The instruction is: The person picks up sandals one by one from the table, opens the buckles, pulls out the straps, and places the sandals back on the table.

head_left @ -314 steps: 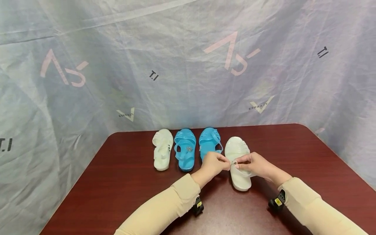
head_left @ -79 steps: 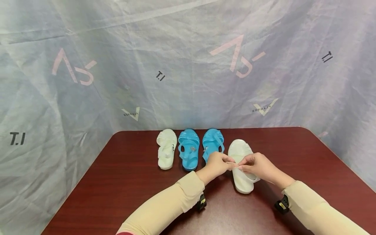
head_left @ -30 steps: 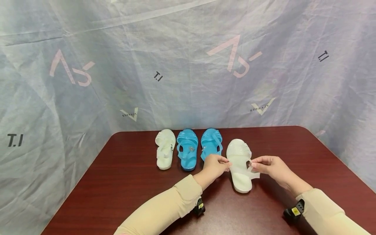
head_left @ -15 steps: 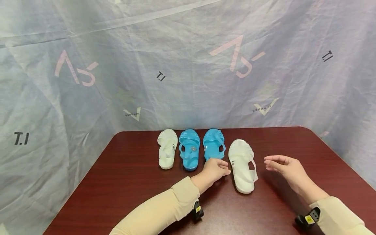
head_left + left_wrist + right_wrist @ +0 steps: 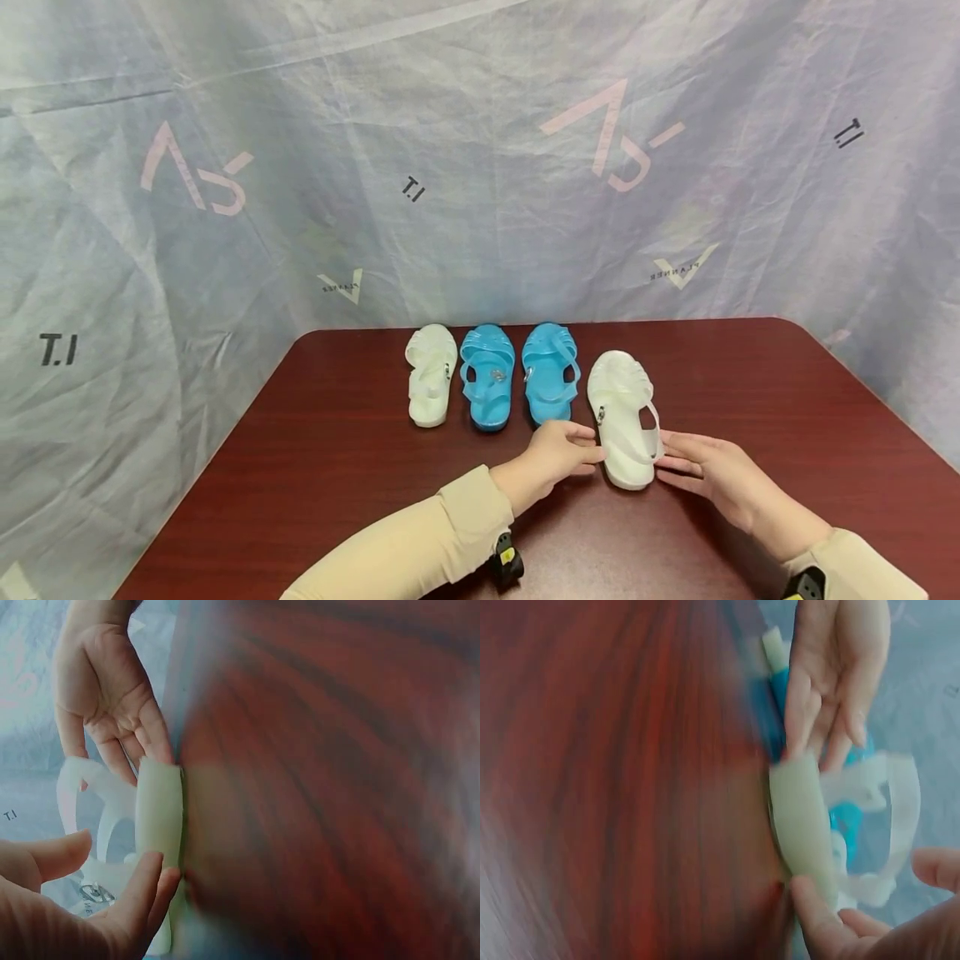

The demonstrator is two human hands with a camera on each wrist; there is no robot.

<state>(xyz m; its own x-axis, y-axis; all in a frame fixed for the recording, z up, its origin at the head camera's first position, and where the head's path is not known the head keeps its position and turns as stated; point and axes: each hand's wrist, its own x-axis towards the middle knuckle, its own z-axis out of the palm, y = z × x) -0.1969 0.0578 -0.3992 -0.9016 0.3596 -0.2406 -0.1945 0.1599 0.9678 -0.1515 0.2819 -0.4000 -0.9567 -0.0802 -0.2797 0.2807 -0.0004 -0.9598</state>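
A white jelly sandal (image 5: 619, 425) lies sole down at the right end of a row, toe toward the back. Its small metal buckle (image 5: 601, 415) sits on the left side, and a loose strap (image 5: 657, 421) loops out on the right. My left hand (image 5: 551, 458) reaches the left edge of the sandal near the heel, fingers fairly straight. From the other side my right hand (image 5: 723, 479) has its extended fingers at the heel's right edge. In the left wrist view, left fingers (image 5: 146, 889) touch the side of the sole (image 5: 159, 814).
To the left stand two blue sandals (image 5: 491, 408) (image 5: 550, 400) and another white sandal (image 5: 429, 408), toes toward the table's back edge. The dark red table (image 5: 337, 467) ends at a grey printed cloth (image 5: 465, 167) hanging behind.
Both hands pinched the white sandal's strap near its buckle earlier. The right hand drew the strap rightward and let go. Both hands have since moved to the sides of the heel.
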